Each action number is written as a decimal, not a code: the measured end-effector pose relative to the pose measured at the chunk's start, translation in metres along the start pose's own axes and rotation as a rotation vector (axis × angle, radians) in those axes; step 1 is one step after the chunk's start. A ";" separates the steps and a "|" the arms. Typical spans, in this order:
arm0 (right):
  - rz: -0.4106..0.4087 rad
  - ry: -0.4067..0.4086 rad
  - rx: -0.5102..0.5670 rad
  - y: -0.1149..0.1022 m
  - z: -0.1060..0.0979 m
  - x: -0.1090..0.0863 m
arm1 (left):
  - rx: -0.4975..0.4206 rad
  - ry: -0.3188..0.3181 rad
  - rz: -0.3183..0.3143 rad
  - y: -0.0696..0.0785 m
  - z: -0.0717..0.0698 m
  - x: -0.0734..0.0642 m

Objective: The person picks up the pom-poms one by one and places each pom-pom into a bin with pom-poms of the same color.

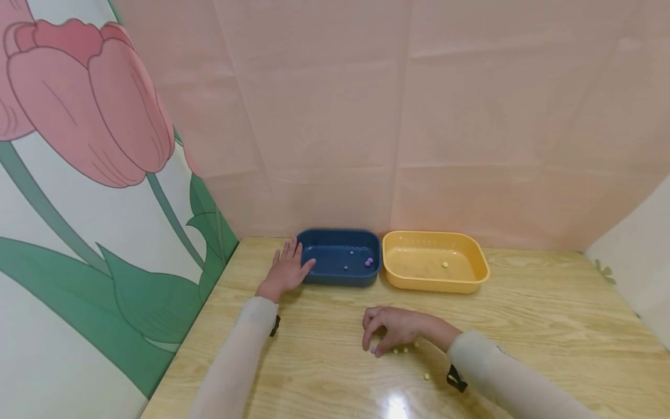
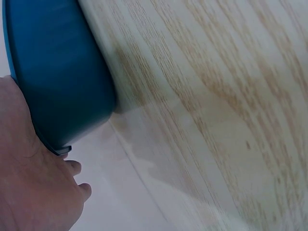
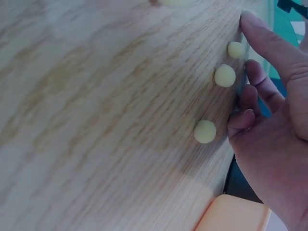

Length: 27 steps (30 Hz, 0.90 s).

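Observation:
My left hand [image 1: 285,270] lies with straight fingers over the left end of a dark blue tray [image 1: 340,280], the thumb reaching over its rim. In the left wrist view the hand [image 2: 38,183] is against the outer edge of this tray [image 2: 62,72]. On the wooden table, my right hand [image 1: 398,326] is lowered with thumb and forefinger slightly apart on either side of a small purple ball [image 1: 373,351]. Several small pale yellow balls lie beside it; the right wrist view shows one yellow ball [image 3: 205,132] near its curled other fingers [image 3: 243,120].
Several purple balls [image 1: 368,263] are inside the blue tray. To its right stands a yellow tray [image 1: 434,286] holding a yellow ball [image 1: 445,265]. Another yellow ball [image 1: 426,376] lies nearer the front. A pink sheet [image 1: 324,116] hangs behind the table [image 1: 324,349].

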State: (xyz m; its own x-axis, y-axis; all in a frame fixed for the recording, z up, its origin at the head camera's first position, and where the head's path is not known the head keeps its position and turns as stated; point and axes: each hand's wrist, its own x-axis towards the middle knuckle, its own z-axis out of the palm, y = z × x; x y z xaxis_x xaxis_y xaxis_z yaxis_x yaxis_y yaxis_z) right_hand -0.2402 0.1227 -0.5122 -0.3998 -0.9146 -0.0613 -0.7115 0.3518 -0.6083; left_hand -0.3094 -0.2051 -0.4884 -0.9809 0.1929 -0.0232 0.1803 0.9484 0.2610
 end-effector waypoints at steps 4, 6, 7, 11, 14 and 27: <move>0.013 0.004 0.017 -0.001 0.000 0.000 | 0.010 -0.003 -0.004 -0.001 0.000 0.000; 0.017 0.006 0.019 -0.002 0.000 0.000 | 0.006 -0.002 -0.004 -0.001 0.000 0.000; 0.017 0.008 0.022 -0.002 0.000 0.000 | 0.005 -0.001 -0.004 0.000 0.000 0.000; -0.001 0.017 0.021 -0.002 0.000 0.000 | 0.004 0.004 -0.003 -0.001 0.001 0.000; -0.012 0.019 0.040 -0.002 -0.002 0.000 | 0.006 0.001 -0.004 -0.001 0.003 0.000; 0.119 0.040 0.241 -0.005 -0.020 0.005 | -0.004 -0.005 -0.011 -0.001 0.002 0.001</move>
State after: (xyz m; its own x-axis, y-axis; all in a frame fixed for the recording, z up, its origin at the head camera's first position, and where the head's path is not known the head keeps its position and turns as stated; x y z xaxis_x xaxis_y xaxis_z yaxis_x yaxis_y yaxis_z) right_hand -0.2505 0.1207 -0.4934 -0.4986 -0.8592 -0.1152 -0.5022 0.3946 -0.7695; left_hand -0.3101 -0.2057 -0.4903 -0.9824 0.1839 -0.0312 0.1693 0.9493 0.2650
